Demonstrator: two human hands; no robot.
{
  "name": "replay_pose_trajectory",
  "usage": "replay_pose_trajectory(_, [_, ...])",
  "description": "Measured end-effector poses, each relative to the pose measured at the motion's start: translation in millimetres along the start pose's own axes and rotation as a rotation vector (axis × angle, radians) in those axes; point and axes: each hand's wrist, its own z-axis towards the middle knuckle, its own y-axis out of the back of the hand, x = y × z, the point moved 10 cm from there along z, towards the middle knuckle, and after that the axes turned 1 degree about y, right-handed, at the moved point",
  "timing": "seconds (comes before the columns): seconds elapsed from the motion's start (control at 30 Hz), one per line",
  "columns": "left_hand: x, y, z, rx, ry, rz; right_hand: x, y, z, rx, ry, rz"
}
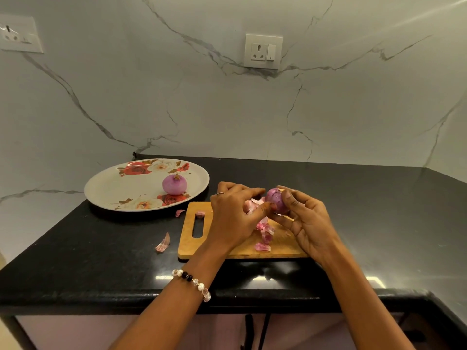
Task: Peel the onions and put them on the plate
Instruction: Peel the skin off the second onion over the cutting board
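My right hand [307, 223] grips a purple onion [276, 200] above the wooden cutting board [192, 245]. My left hand [233, 215] pinches at the onion's left side with thumb and fingertips, with pink skin showing by its fingers. Peeled skin pieces [264, 234] lie on the board under my hands. A peeled purple onion [174, 184] sits on the floral oval plate [113, 190] to the left of the board.
Loose skin scraps lie on the black counter [101, 248], one scrap [163, 243] left of the board and a smaller bit [180, 212] near the plate. The marble wall behind carries a socket [262, 51]. The counter's front edge runs below my forearms.
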Motion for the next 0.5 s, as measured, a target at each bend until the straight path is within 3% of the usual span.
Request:
replay_pose_trajectory(0.2, [2.4, -5.7, -1.3, 0.11, 0.115, -0.103, 1.8, -9.0, -3.3, 0.069, 0.015, -0.063])
replay_pose_trajectory(0.5, [13.5, -5.8, -1.0, 0.11, 0.186, -0.189, 2.6, -9.5, -1.3, 0.093, 0.031, -0.069])
